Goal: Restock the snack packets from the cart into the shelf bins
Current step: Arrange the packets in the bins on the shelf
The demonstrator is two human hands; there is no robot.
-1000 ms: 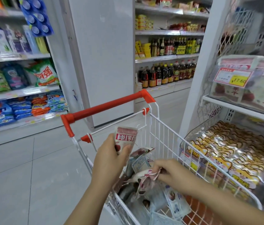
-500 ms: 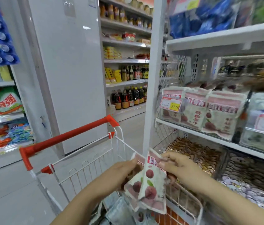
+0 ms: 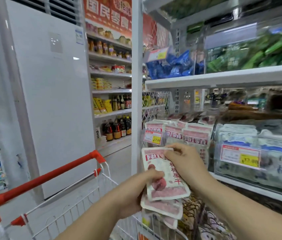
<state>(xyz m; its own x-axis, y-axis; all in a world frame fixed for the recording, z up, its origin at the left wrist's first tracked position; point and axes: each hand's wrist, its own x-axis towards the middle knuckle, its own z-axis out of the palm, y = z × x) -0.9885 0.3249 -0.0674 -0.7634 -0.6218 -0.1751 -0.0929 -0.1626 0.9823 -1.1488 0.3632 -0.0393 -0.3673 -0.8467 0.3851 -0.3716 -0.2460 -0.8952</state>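
Both hands are busy with the snack packets (image 3: 166, 179), which sit a bit past centre toward 5 o'clock. The left hand (image 3: 135, 194) grips the fanned stack from its left edge, thumb on the front. The right hand (image 3: 185, 161) pinches the top edge of the front packet.

Straight up at 12 o'clock from them is the shelf bin (image 3: 176, 135), already holding the same pink-and-white packs, with a price tag (image 3: 153, 136) on its front. The right hand and the front packet overlap the bin's lower front in view. At 3 o'clock there's a neighbouring bin (image 3: 240, 170) of blue-and-white packs. A white upright post (image 3: 136, 101) stands just at 10 o'clock of the packets. The cart (image 3: 77, 210) is down at 7 o'clock, its red handle (image 3: 38, 181) out at 8, and a tall white air conditioner (image 3: 53, 101) is behind that.

Half a second ago the packets were lower, over the cart basket. Now they're lifted up to the bin's front, and the view has swung up and right.
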